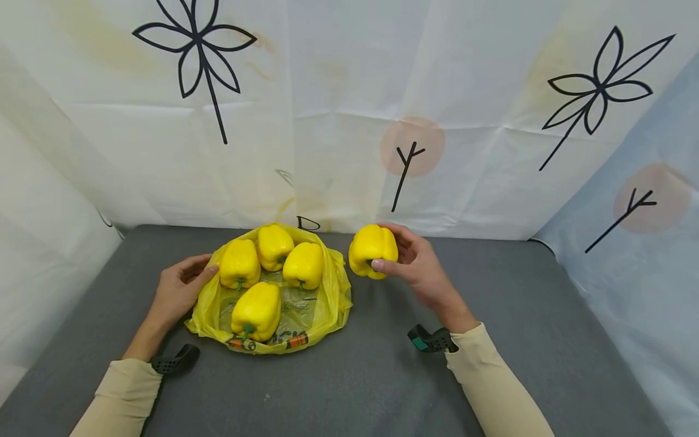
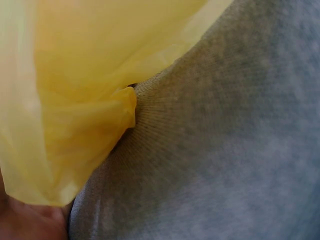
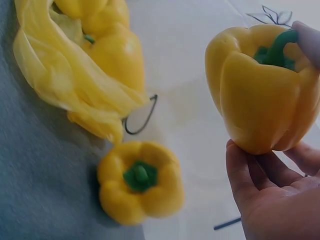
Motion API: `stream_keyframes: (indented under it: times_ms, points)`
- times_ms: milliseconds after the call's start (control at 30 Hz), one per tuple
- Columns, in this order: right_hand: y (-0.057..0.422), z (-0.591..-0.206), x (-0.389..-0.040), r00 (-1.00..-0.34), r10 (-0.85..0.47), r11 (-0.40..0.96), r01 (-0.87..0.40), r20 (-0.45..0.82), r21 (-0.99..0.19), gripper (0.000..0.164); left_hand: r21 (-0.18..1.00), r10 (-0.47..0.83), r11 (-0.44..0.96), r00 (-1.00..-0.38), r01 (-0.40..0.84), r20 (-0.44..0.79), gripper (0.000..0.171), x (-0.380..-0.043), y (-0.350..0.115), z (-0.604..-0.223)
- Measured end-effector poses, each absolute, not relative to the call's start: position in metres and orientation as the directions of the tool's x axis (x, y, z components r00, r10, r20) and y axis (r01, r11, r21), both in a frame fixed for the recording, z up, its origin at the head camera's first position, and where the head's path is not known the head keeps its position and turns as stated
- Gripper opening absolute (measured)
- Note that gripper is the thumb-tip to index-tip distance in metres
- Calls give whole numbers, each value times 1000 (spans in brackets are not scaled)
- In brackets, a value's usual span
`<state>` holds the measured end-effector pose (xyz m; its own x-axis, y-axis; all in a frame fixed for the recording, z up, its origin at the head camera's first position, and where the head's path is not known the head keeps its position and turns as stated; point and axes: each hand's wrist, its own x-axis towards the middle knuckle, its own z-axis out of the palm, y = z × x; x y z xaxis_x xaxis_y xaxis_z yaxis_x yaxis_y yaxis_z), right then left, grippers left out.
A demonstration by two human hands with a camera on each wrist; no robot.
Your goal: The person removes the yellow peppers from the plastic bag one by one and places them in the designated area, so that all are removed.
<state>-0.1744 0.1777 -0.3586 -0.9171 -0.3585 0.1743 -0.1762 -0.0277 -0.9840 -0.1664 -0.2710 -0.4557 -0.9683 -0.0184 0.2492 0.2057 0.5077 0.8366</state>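
Head: right hand (image 1: 417,264) curled round pepper (image 1: 371,247), left hand (image 1: 177,288) gripping bag (image 1: 334,297)

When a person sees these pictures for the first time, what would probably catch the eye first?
Probably the open yellow bag on the grey table, left of centre in the head view, with four yellow peppers inside. Next, the raised pepper that the right hand holds, just right of the bag. The left hand touches the bag's left side.
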Motion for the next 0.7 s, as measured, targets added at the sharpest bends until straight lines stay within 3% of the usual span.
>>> stream_keyframes:
  times_ms: [700]
  points:
    - [221, -369, -200, -958, -232, 12, -178, 170, -984, 68, 849, -14, 489, -971, 203, 240, 45, -168, -274, -458]
